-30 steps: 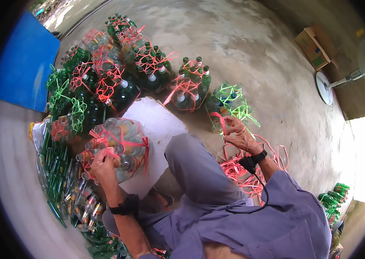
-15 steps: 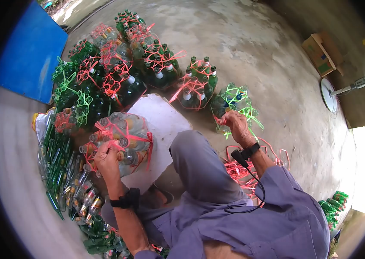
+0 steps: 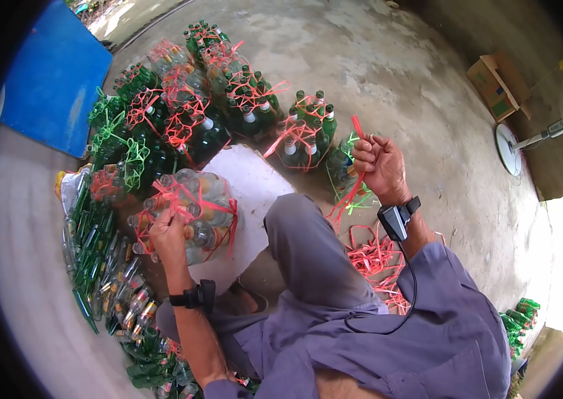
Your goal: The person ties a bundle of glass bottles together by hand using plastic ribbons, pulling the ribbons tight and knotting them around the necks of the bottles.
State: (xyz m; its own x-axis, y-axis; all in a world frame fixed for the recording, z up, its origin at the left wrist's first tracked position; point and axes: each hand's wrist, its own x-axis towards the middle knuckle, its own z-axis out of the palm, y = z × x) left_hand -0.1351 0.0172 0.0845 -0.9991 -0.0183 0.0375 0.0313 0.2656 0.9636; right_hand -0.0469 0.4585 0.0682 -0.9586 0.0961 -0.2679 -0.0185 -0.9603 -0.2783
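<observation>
A bundle of clear glass bottles (image 3: 213,216), laced together with red plastic strapping, stands on a white board (image 3: 255,176) in front of me. At the bundle's near left side, the fingers of my left hand (image 3: 170,238) are pinched on the red strapping near the bottle necks. Out to the right, my right hand (image 3: 382,167) is closed around a length of red plastic strap (image 3: 356,126). One end of that strap sticks up above the fist, and its tails hang below. Behind my right hand, a bottle bundle with green strapping (image 3: 339,166) is partly hidden.
Several strapped bundles of green bottles (image 3: 251,120) stand ahead. Loose bottles (image 3: 92,246) lie to the left. Tangled red strapping (image 3: 371,256) lies on the floor by my right knee. A fan (image 3: 509,149) and a cardboard box (image 3: 492,86) are at the right wall.
My right hand has risen and turned, lifting the red strap so its end points up and its tails hang down. My left hand stays at the clear-bottle bundle.
</observation>
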